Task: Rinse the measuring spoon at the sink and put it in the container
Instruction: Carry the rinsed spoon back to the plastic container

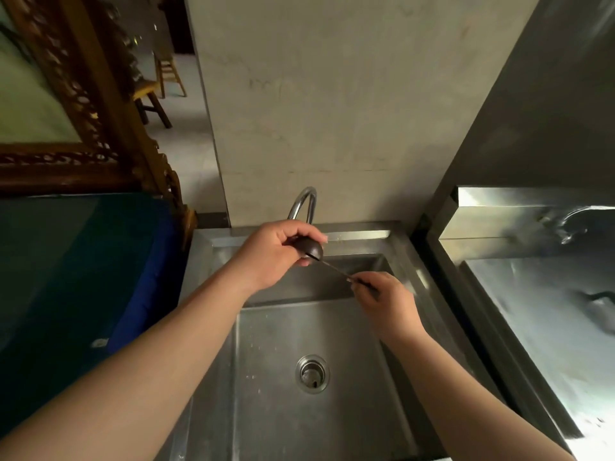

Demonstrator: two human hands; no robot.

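The steel sink [332,410] fills the lower middle of my view, its basin mostly dry-looking apart from scattered droplets, with the drain [312,373] toward six o'clock of the hands. At twelve o'clock of the basin the curved faucet [304,202] rises behind my left hand; I see no stream of water from it, so I cannot say the tap is running.

Both forearms reach in from the bottom corners and meet over the far half of the basin. My left hand [273,252] has its fingers curled together around the dark round bowl of the measuring spoon [311,249], thumb pressed across the top, as though rubbing it. My right hand [387,302], at about four o'clock of the left, pinches the thin handle end between thumb and fingertips, the other fingers folded in.

The spoon is thus held in the air between both hands, just below the faucet's mouth, bowl at ten o'clock and handle running to four o'clock.

I judge the task to be in its rinsing step, early to midway: the spoon is at the sink and being worked. Putting it away is not yet done, and I see no container I can name with confidence.
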